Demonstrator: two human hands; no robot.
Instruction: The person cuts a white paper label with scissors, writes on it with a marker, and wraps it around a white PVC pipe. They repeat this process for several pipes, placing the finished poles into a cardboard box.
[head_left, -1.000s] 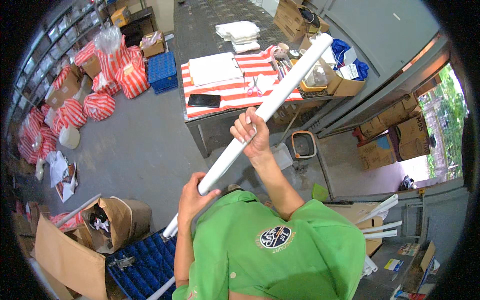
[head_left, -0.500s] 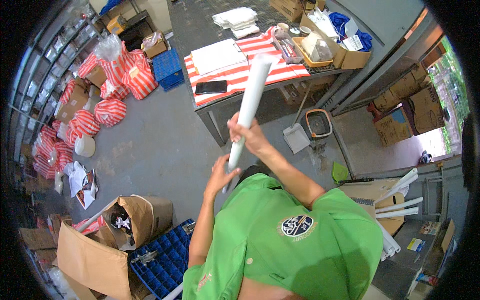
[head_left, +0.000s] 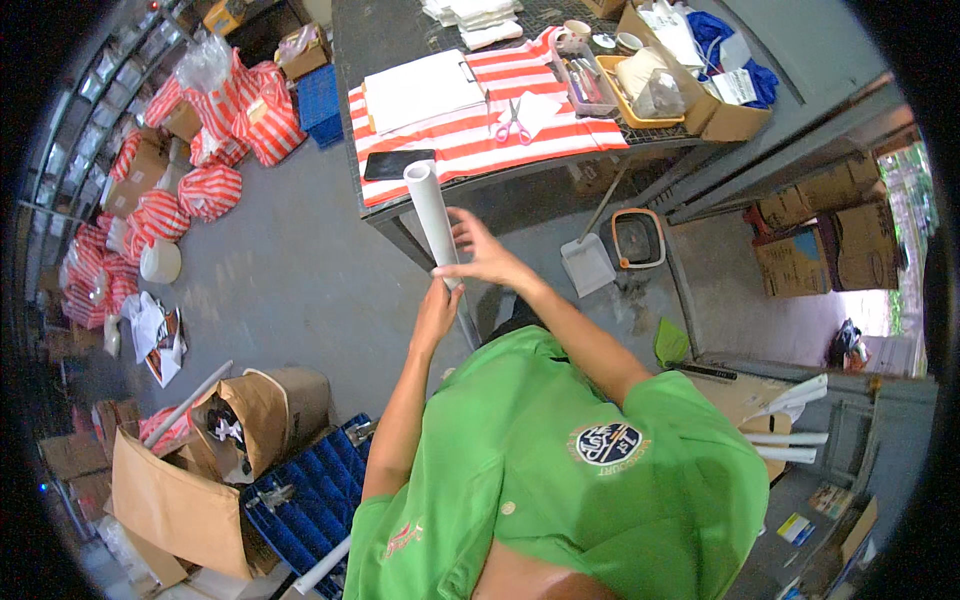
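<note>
A long, smooth white tube [head_left: 430,215] with a hollow open end is standing nearly upright, a little tilted, near the centre of the frame, and its open end is showing in front of the near edge of a dark, textured bench [head_left: 385,35]. The left hand [head_left: 434,318] is clamping the tube lower down, although its fingers are mostly hiding from the view. The right hand [head_left: 484,256] is placing itself just above, with its fingers curving loosely apart along the right side of the tube and its thumb reaching across the front; how firmly this thumb is pressing, I cannot tell. The two hands are keeping very near to each other. The person is wearing a green short-sleeved shirt [head_left: 570,480], which is filling the lower centre. On the bench, at the upper centre, a red-and-white striped sheet [head_left: 450,155] is carrying a flat black phone [head_left: 385,167], a pile of white papers [head_left: 420,90] and a pair of scissors with pink handles [head_left: 513,132]. To the right of these, a shallow yellow plastic tray [head_left: 655,123] is standing beside an open brown cardboard box [head_left: 735,125]. Below the bench, right of centre, a white plastic dustpan [head_left: 588,268] is resting on the floor near an orange-rimmed bin [head_left: 640,266]. Bulging red-and-white striped bags [head_left: 270,125] are crowding the upper left, and a blue gridded plastic tray [head_left: 325,500] is lying at the lower left.
</note>
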